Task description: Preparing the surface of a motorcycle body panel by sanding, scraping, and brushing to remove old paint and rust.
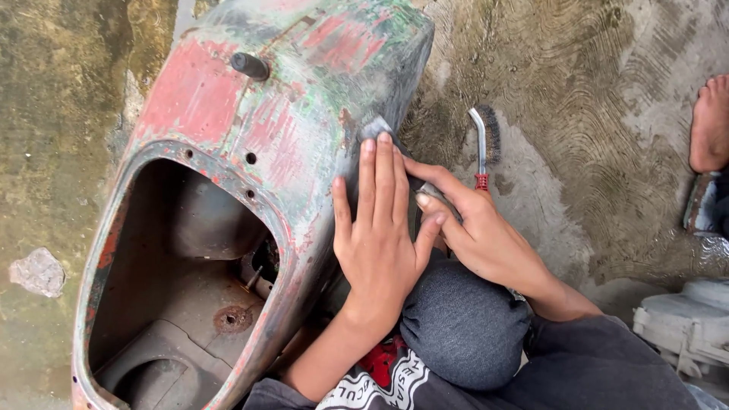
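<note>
ok, left hand [377, 228] flat, fingers spread, pressing grey sandpaper [373, 127] onto worn red-green scooter body [250, 137]. right hand [472, 228] beside it, fingertips pinching sandpaper edge. wire brush [484, 144] on floor just beyond right hand.

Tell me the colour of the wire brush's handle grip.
Red, on the wire brush lying on the concrete; head view.

Left hand [377, 228]: flat, palm down, fingers straight and close together, pointing away from the body; forearm bare. Right hand [477, 228]: just beside it, fingers curled, fingertips touching the left thumb; wrist bent inward, forearm bare.
</note>
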